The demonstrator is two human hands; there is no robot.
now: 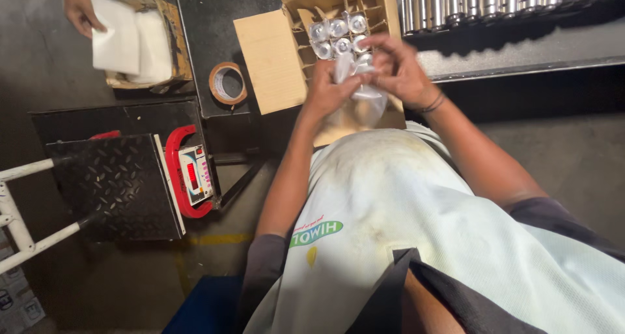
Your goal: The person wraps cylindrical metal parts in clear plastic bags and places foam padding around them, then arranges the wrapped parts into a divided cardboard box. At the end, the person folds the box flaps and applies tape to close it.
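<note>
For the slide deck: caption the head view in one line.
Both hands grip a clear plastic bag over a divided carton of wrapped metal parts.

pale stained apron [403, 210], dark wristband [432, 103]

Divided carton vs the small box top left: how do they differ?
The divided carton has cardboard cell dividers holding bagged shiny metal parts; the small box holds white sheets and shows no dividers. The carton's flaps are folded wide open and it looks larger; the small box is more worn. Both of the person's hands, left hand and right hand, work a clear bag over the carton; another person's hand touches the sheets. Both are brown cardboard, open-topped.
</note>
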